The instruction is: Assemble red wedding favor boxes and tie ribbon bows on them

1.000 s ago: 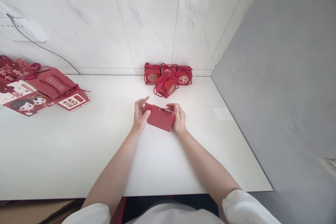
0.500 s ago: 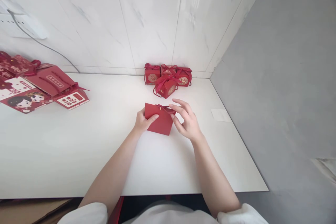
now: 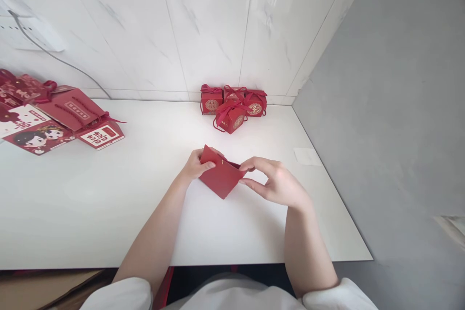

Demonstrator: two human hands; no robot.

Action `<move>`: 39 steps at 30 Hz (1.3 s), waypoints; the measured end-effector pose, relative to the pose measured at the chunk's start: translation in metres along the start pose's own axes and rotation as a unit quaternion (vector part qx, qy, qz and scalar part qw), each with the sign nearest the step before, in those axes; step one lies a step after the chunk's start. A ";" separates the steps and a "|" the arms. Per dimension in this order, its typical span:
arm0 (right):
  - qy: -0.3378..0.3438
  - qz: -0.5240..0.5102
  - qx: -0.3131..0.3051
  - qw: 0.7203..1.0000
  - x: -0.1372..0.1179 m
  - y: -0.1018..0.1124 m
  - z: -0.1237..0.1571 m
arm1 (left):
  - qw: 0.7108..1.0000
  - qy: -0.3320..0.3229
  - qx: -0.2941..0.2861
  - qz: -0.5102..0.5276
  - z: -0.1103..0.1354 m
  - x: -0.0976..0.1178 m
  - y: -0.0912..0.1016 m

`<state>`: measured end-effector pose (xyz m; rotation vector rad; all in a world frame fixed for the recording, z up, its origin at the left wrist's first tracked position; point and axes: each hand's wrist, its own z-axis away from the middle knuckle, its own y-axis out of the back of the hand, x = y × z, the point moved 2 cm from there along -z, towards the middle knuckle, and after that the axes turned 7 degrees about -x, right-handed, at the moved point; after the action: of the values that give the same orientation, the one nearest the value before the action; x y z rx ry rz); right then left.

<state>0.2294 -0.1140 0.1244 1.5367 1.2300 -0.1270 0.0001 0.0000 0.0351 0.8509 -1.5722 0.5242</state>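
A flat, unfolded red paper box [image 3: 220, 178] is held over the white table [image 3: 109, 193], turned so one corner points toward me. My left hand [image 3: 196, 165] grips its left edge, thumb on the front face. My right hand [image 3: 276, 184] pinches its right corner between thumb and fingers. Behind it, near the wall, stand several finished small red boxes [image 3: 232, 106] tied with ribbon.
A heap of flat red printed boxes and bags [image 3: 51, 118] lies at the table's far left. A grey cable [image 3: 54, 58] runs down the marble wall. A pale sticker [image 3: 307, 156] marks the table near the grey right wall.
The red box has turned from lying level to a diamond tilt. My right hand has swung out to the right and now pinches the box's right corner.
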 end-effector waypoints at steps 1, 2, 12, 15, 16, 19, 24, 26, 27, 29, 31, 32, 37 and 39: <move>0.001 -0.015 -0.016 1.000 -0.002 0.001 0.001 | 1.000 -0.002 -0.011 0.004 0.001 0.002 0.000; 0.004 -0.025 -0.028 0.999 -0.003 0.002 0.002 | 1.000 -0.001 -0.019 0.009 0.001 0.003 0.001; 0.037 0.012 0.003 0.999 -0.004 -0.001 0.002 | 1.000 0.000 0.014 0.017 -0.001 0.001 -0.002; 0.013 0.054 0.066 0.996 0.005 -0.005 -0.001 | 0.993 0.008 0.119 0.007 -0.002 -0.008 -0.003; 0.004 0.059 0.096 0.994 0.010 -0.007 -0.003 | 0.987 0.011 0.159 0.002 -0.002 -0.012 -0.004; -0.014 0.052 0.184 0.982 0.026 -0.015 -0.009 | 0.969 0.021 0.246 -0.006 -0.002 -0.024 -0.008; -0.083 0.009 0.272 0.959 0.043 -0.031 -0.019 | 0.961 0.023 0.276 -0.004 -0.003 -0.029 -0.017; -0.115 -0.041 0.295 0.948 0.046 -0.036 -0.021 | 0.964 0.015 0.266 -0.008 -0.004 -0.028 -0.018; -0.128 -0.066 0.302 0.942 0.047 -0.037 -0.021 | 0.966 0.012 0.259 -0.009 -0.004 -0.027 -0.018; -0.145 -0.097 0.303 0.937 0.049 -0.039 -0.022 | 0.969 0.013 0.248 -0.008 -0.004 -0.027 -0.018; -0.154 -0.105 0.297 0.937 0.050 -0.039 -0.022 | 0.971 0.016 0.238 0.000 -0.004 -0.028 -0.017; -0.156 -0.106 0.294 0.937 0.051 -0.039 -0.022 | 0.972 0.017 0.234 0.004 -0.005 -0.029 -0.017; -0.156 -0.123 0.287 0.937 0.052 -0.038 -0.022 | 0.974 0.009 0.228 0.006 -0.004 -0.035 -0.015; -0.155 -0.134 0.283 0.937 0.053 -0.038 -0.022 | 0.974 0.014 0.227 0.020 -0.004 -0.038 -0.016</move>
<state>0.2145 -0.0703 0.0732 1.7319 1.1939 -0.9379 0.0156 0.0021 -0.0031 1.1490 -1.4651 0.9432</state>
